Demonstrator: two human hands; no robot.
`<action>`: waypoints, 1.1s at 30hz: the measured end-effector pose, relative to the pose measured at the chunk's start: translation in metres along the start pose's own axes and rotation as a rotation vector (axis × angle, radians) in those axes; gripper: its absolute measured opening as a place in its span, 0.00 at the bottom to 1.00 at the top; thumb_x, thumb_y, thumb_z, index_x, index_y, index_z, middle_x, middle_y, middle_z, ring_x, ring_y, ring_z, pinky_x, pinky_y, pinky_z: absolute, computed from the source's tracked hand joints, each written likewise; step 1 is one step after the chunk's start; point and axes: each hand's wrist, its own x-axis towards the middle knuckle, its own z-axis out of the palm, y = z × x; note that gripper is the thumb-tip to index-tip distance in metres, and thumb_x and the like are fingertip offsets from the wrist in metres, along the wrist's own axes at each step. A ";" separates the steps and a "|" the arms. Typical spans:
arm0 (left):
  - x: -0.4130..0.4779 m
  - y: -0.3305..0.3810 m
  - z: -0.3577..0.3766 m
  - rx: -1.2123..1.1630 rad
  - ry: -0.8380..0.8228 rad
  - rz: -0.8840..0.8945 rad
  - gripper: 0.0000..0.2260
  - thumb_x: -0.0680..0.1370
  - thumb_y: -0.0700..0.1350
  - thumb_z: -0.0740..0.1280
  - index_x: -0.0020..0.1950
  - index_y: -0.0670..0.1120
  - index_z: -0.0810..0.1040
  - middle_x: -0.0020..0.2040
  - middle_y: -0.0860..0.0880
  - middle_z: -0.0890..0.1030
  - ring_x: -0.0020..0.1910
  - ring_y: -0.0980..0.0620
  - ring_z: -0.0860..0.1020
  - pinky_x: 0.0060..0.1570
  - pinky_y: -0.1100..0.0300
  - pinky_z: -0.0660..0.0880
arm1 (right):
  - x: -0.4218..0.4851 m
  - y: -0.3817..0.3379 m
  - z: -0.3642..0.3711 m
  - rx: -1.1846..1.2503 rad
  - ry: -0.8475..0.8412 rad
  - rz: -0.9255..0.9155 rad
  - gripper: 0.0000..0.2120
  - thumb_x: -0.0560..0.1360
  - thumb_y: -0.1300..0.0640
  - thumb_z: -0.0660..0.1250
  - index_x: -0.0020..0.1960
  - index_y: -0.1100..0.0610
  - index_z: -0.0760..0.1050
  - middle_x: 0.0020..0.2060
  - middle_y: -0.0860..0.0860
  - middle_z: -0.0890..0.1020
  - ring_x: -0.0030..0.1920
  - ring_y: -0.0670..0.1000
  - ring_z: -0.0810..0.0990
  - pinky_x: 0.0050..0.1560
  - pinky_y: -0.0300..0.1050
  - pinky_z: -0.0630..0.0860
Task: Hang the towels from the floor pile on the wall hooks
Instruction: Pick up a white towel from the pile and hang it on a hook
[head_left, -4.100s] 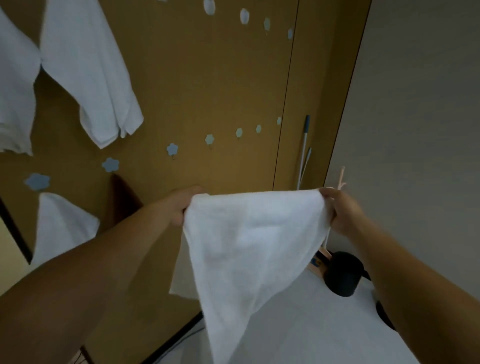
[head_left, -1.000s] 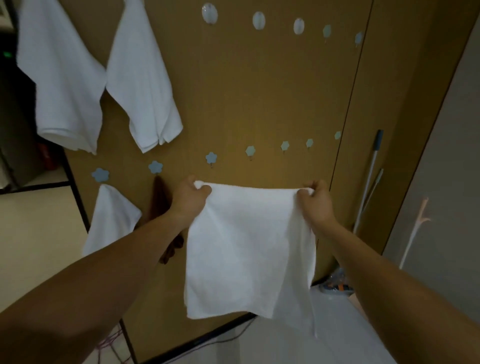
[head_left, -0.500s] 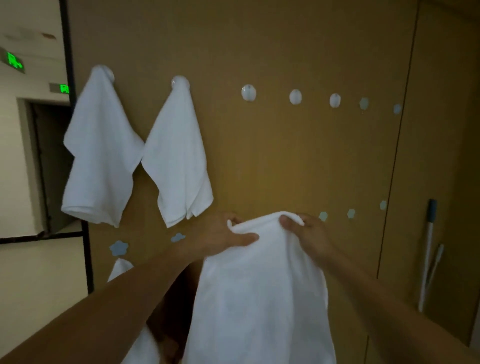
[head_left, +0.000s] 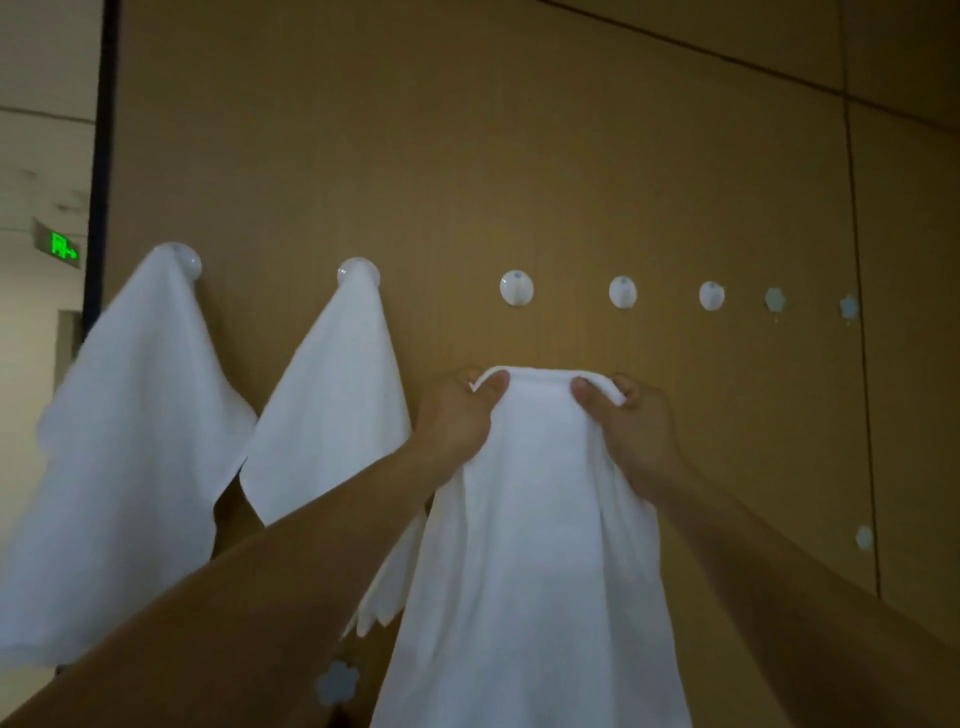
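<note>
White towel higher, seemingly nearer third hook.

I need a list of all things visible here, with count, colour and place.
hung towels: two, white, on the two leftmost round hooks
held towel: one, white, centre, below the third round hook
round hooks: five, white, in a row; three bare
flower hooks: four, pale blue; two right of the row, two lower
wall: one, brown, behind everything
exit sign: one, green, far left
left hand: grips the held towel's top edge
right hand: grips the same edge
</note>
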 end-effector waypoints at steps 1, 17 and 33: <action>0.016 0.004 0.004 0.022 0.017 0.013 0.09 0.79 0.56 0.63 0.41 0.55 0.75 0.39 0.60 0.77 0.39 0.62 0.75 0.34 0.68 0.67 | 0.018 0.000 0.004 -0.017 0.022 -0.032 0.13 0.74 0.47 0.71 0.42 0.58 0.80 0.39 0.56 0.83 0.36 0.47 0.77 0.39 0.45 0.73; 0.198 0.031 0.010 0.651 0.555 0.290 0.11 0.75 0.54 0.68 0.51 0.47 0.79 0.46 0.49 0.80 0.44 0.49 0.76 0.42 0.59 0.66 | 0.225 -0.008 0.060 -0.301 0.079 -0.267 0.14 0.76 0.45 0.64 0.48 0.55 0.78 0.42 0.51 0.82 0.44 0.54 0.80 0.44 0.49 0.78; 0.158 0.046 0.034 0.968 0.006 -0.212 0.12 0.73 0.52 0.69 0.39 0.44 0.74 0.39 0.47 0.78 0.35 0.51 0.76 0.33 0.60 0.69 | 0.190 0.023 0.048 -0.520 -0.108 -0.167 0.24 0.69 0.39 0.70 0.57 0.53 0.70 0.52 0.50 0.77 0.49 0.52 0.77 0.44 0.45 0.70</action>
